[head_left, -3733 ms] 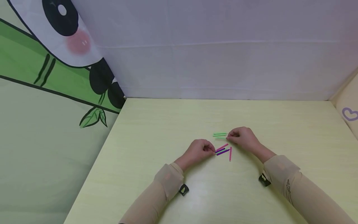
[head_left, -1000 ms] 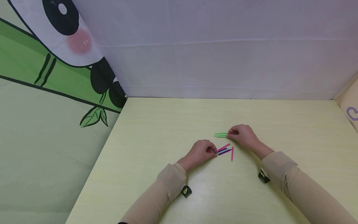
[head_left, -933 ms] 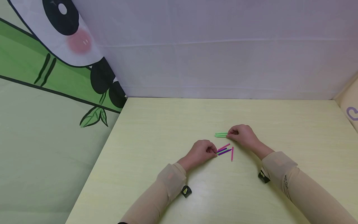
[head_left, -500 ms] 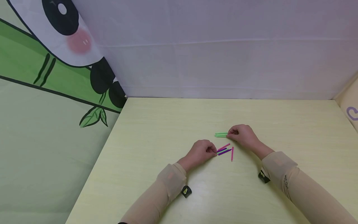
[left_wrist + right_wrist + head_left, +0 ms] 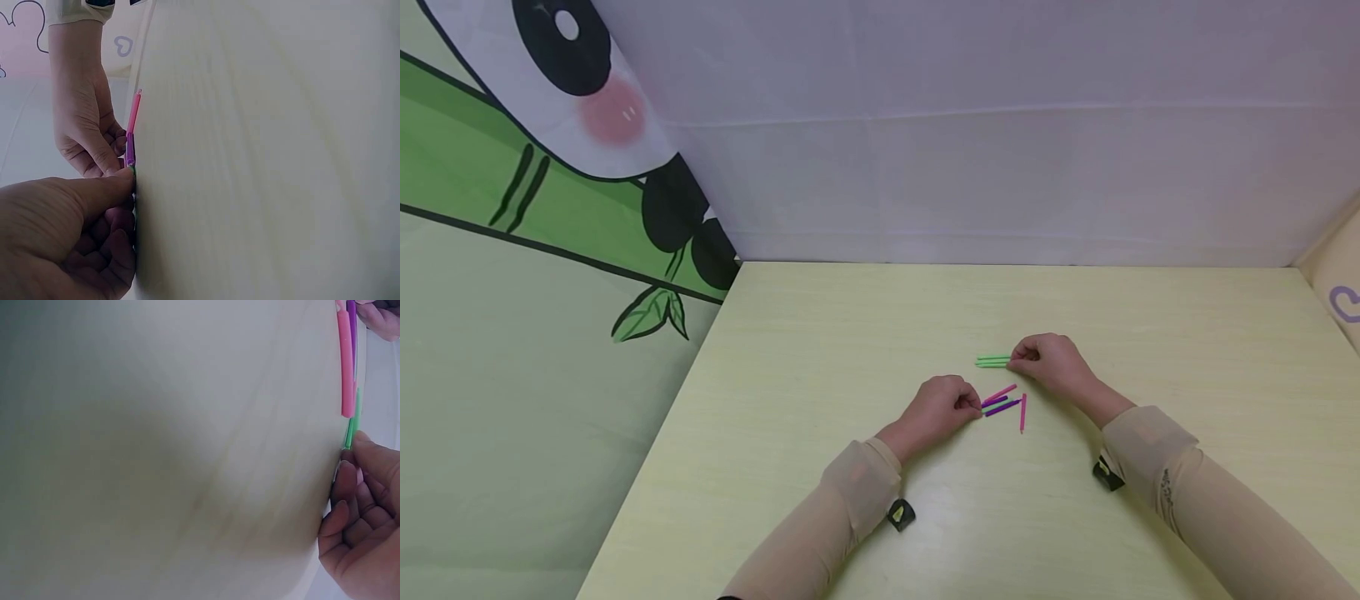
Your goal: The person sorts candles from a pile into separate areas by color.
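Small thin sticks in several colours lie on the table. My right hand point(image 5: 1051, 364) pinches the right end of green sticks point(image 5: 992, 362) lying side by side; in the right wrist view its thumb and finger meet on a green stick point(image 5: 354, 425). Nearer to me, my left hand point(image 5: 934, 412) pinches the left end of a green stick in a slanted group with purple sticks point(image 5: 1003, 407) and a pink stick point(image 5: 1002, 392). Another pink stick point(image 5: 1022, 413) points toward me at the group's right end. Fingertips hide the gripped ends.
A pale wooden table point(image 5: 820, 333) spreads under both hands. Behind it hangs a whitish cloth point(image 5: 1000, 183), and a printed cloth point(image 5: 490, 400) with green shapes covers the left side. A side panel point(image 5: 1341, 258) with a heart outline stands at the right.
Compared with 3.7 seconds ago, the nearest green stick lies closer against the other green ones, and my right hand is slightly farther back. Over the last second nothing visibly moves.
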